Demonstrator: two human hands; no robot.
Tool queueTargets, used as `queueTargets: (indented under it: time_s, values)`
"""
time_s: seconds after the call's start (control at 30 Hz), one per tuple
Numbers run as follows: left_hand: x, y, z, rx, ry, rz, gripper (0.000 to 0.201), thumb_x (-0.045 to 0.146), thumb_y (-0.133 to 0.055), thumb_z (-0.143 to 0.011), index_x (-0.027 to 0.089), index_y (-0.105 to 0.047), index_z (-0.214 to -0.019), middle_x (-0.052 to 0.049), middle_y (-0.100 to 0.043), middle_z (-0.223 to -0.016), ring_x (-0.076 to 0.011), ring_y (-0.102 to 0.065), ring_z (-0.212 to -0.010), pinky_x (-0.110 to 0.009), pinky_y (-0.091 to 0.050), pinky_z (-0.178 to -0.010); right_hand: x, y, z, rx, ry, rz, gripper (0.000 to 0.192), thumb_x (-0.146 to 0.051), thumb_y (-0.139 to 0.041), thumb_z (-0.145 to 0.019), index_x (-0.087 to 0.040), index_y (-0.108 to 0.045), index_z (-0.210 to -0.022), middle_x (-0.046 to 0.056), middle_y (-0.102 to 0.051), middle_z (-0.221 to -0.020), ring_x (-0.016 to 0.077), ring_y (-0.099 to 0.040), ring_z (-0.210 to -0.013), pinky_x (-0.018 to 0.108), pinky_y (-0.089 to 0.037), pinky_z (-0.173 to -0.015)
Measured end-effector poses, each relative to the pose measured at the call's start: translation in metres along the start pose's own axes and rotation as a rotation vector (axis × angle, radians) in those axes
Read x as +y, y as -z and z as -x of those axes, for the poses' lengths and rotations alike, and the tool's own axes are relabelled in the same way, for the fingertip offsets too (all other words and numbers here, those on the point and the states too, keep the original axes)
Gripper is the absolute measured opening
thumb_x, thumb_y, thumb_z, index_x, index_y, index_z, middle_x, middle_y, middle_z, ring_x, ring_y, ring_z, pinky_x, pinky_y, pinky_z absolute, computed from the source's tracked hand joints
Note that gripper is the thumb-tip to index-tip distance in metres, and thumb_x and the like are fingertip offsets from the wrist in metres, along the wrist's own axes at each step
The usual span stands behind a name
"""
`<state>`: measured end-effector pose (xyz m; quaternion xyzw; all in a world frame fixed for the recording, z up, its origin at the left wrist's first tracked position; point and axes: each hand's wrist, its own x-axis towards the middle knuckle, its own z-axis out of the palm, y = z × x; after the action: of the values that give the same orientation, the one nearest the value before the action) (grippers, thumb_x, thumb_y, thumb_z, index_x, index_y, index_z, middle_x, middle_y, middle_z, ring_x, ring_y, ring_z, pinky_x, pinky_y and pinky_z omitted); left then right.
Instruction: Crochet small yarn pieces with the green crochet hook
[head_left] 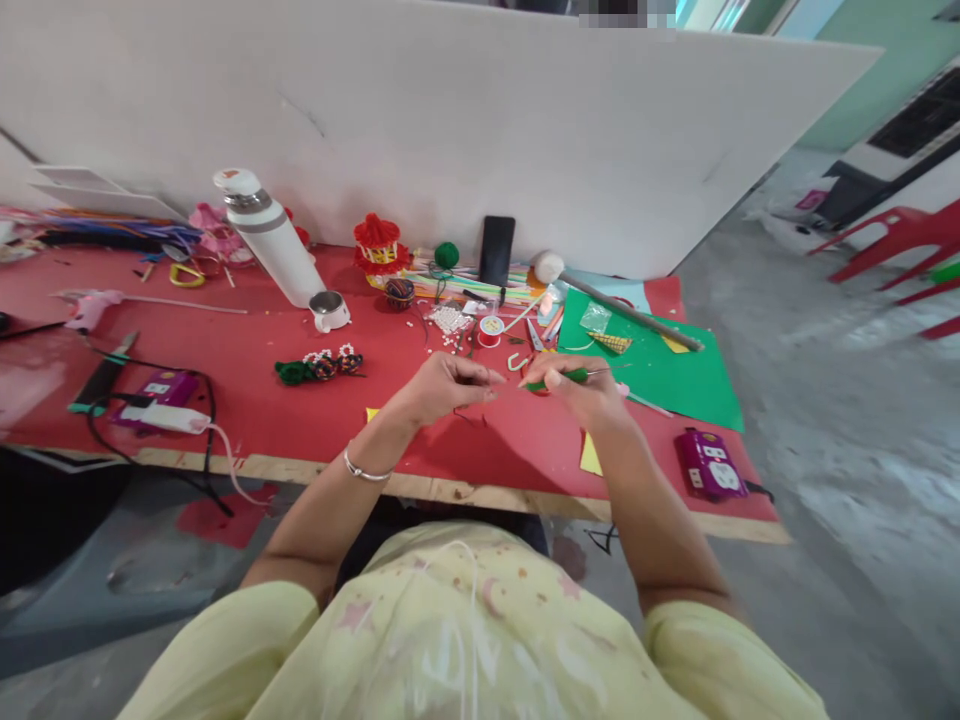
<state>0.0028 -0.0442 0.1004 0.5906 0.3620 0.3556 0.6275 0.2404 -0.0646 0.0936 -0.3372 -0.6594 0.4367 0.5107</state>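
My left hand point(446, 385) hovers over the red table point(300, 420), fingertips pinched together on something too small to make out. My right hand point(581, 390) grips a green-handled tool point(559, 378) that lies across its fingers, its thin metal tip pointing right. The two hands nearly meet above the table's middle. A red thread spool point(490, 330) and a scatter of white beads point(450, 320) lie just beyond them.
A white flask point(266, 238) with its cap point(330, 311) stands at the back. A dark beaded strand point(319, 367) lies to the left, a green paper sheet point(660, 365) and a stick point(630, 312) to the right. A phone point(496, 250) leans on the white board. Purple power strips point(709, 465) sit near the front edge.
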Motion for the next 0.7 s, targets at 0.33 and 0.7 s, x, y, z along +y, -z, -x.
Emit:
queueTargets:
  time_s: [0.33,0.7]
  values:
    - [-0.015,-0.029,-0.005,0.263,0.001,0.307,0.055,0.032,-0.097,-0.056,0.013,-0.082,-0.105,0.000,-0.071,-0.069,-0.0071,-0.058,-0.052,-0.020,-0.051,-0.050,0.024,-0.069,0.031,0.510,0.215,0.130,0.016,-0.041,-0.073,-0.092,-0.030,-0.082,-0.098,0.005,-0.080,-0.102,0.0236,-0.073,-0.100,0.044,-0.059,-0.095]
    - [-0.022,-0.036,-0.003,0.295,-0.153,0.119,0.056,0.024,-0.090,-0.068,0.014,-0.078,-0.121,0.002,-0.068,-0.066,-0.0078,-0.058,-0.058,-0.020,-0.049,-0.057,0.034,-0.072,0.031,0.600,0.046,-0.089,0.020,-0.043,-0.069,-0.094,-0.026,-0.080,-0.096,0.004,-0.081,-0.099,0.0207,-0.076,-0.094,0.039,-0.062,-0.088]
